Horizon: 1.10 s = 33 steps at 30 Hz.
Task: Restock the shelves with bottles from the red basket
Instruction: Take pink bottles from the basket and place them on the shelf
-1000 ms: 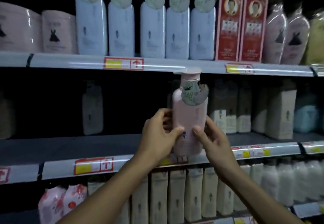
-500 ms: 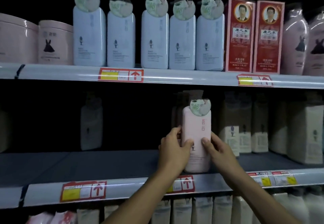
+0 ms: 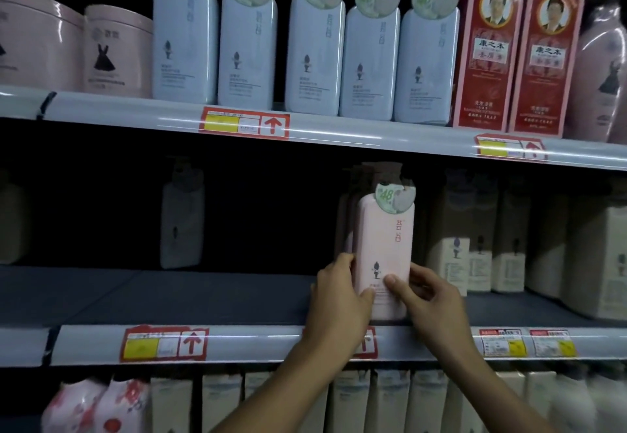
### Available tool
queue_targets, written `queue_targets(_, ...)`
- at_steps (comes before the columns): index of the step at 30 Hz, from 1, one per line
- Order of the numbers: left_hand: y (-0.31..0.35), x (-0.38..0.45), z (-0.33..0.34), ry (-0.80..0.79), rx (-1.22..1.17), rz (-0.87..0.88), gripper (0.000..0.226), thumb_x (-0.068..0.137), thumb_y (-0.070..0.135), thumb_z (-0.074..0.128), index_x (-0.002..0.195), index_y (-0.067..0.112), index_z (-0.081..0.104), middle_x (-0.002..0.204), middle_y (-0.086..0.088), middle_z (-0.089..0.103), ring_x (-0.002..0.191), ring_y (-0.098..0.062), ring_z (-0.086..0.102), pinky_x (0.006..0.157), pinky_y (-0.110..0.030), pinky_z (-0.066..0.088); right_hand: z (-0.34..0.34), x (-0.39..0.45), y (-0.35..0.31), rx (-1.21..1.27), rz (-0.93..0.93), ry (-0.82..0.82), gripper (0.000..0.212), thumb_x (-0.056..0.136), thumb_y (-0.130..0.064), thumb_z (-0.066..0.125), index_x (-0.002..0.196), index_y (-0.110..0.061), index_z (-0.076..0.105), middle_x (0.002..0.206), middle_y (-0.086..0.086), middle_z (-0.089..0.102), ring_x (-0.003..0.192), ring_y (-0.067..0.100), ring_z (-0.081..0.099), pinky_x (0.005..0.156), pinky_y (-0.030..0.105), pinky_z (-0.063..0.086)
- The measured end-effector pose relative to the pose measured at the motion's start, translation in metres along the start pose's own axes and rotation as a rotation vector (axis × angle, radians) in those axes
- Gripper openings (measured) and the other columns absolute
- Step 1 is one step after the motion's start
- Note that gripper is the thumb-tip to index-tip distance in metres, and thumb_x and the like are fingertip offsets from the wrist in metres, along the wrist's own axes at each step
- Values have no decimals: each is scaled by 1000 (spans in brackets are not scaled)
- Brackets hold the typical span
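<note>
A pink bottle [image 3: 385,246] with a round green tag at its neck stands upright near the front of the dark middle shelf [image 3: 176,297]. My left hand [image 3: 339,300] grips its lower left side and my right hand [image 3: 427,293] grips its lower right side, thumbs on the front label. Another similar bottle shows dimly just behind it. The red basket is out of view.
Beige bottles [image 3: 475,246] stand right of the pink one. A lone pale bottle [image 3: 181,222] stands far back at the left. The top shelf holds white-blue bottles [image 3: 312,56], red boxes [image 3: 485,56] and pink tubs [image 3: 115,52]. More bottles fill the shelf below.
Both hands carried the pink bottle from in front of the shelf edge down and inward onto the middle shelf. The camera view moved closer and shifted up slightly.
</note>
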<state>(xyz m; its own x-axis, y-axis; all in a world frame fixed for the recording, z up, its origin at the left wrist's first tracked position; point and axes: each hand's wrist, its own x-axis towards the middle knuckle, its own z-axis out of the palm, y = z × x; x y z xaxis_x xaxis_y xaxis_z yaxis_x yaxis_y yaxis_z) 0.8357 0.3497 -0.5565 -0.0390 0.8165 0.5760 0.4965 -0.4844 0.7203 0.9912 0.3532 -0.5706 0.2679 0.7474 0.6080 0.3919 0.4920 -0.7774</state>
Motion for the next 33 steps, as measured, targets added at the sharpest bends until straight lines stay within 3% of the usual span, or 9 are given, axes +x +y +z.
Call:
queue_targets(5,-4,-12,-27,20,-34,23,64,86,32,77,142,26,47,133,7,56,113,-13,60,94,-30,55,0,-33,-20,-66,-50,196,52,87,-46,71,132,-21,62,119,-4,67,107,10,63,85,20,49)
queue_targets(9,-2,-30,-57,41,-114,51,49,86,28,77,130,20,58,119,6,64,98,-10,65,87,-31,59,15,-70,-50,-71,-141,123,36,96,-38,64,129,-25,63,120,-6,58,106,-1,57,77,1,44)
queue_targets(12,-11,-62,-79,9,-131,64,39,86,25,76,122,22,61,110,8,68,87,-5,69,79,-29,61,28,-111,-59,-12,-146,63,28,96,-33,64,123,-24,67,116,-7,59,102,0,62,78,6,47)
queue_targets(16,-50,-132,-114,-211,-170,-105,35,85,20,77,117,20,62,101,0,73,82,-14,73,77,-36,62,51,-187,-36,-86,-64,-300,12,97,-30,65,102,-24,74,99,-8,71,86,4,67,69,12,50)
queue_targets(21,-138,-235,-127,-428,-65,-381,28,86,7,76,111,13,66,97,-8,74,84,-24,72,79,-35,60,82,-286,50,-339,73,-743,16,92,-31,69,91,-16,74,85,-4,70,80,14,68,69,34,51)
queue_targets(25,-198,-296,-119,-548,7,-571,27,83,10,79,100,25,65,91,3,74,82,-10,69,77,-25,54,95,-331,96,-552,98,-1000,29,91,-36,69,113,-16,70,112,5,70,103,24,67,83,33,51)
queue_targets(27,-210,-308,-109,-693,135,-575,33,83,18,79,108,28,62,97,9,69,85,-7,65,73,-19,50,101,-349,110,-588,66,-1070,31,90,-34,67,117,-17,69,117,7,68,107,27,65,87,38,53)
queue_targets(30,-221,-312,-100,-790,252,-536,43,84,19,77,122,25,58,107,6,65,91,-9,62,76,-23,50,112,-376,125,-683,-32,-1223,30,89,-30,62,116,-19,65,118,6,64,112,29,61,89,43,51)
queue_targets(33,-233,-310,-100,-878,441,-483,45,85,22,73,125,22,55,120,-2,59,106,-19,59,88,-34,51,120,-402,134,-811,-257,-1329,39,79,-24,72,115,-12,64,105,12,62,96,33,62,77,42,52)
